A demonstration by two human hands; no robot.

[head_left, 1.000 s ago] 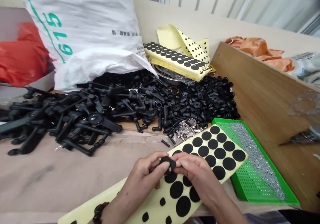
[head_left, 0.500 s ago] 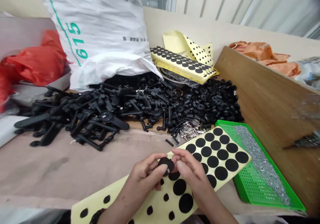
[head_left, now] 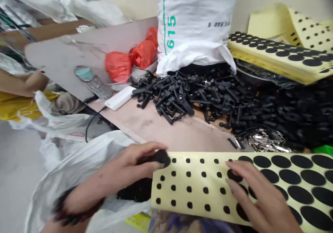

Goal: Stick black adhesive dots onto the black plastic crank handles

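My left hand (head_left: 127, 166) pinches a round black plastic part (head_left: 161, 158) between thumb and fingers, at the left end of a yellow sticker sheet (head_left: 181, 182). Small black dots mark the sheet's left portion; large black round pads (head_left: 288, 162) cover the right. Above the sheet, my right hand (head_left: 260, 195) has its fingers stretched apart, fingertips near the edge of the large pads. Whether they touch the sheet I cannot tell. Beneath my left hand, a white plastic bag (head_left: 52, 177) hangs open with black pieces (head_left: 137, 190) inside.
Black jointed plastic arms (head_left: 179, 94) are heaped on the table (head_left: 148, 122) below a white woven sack (head_left: 195, 18). Metal clips (head_left: 267, 140) lie near the sheet. More sticker sheets (head_left: 275, 52) are stacked at the right. A white power strip (head_left: 120, 98) sits left. Another person's arm (head_left: 23, 82) shows far left.
The view has swung left. My left hand has carried the round black part away from my right hand to over the bag. My right hand's fingers have spread over the sheet.
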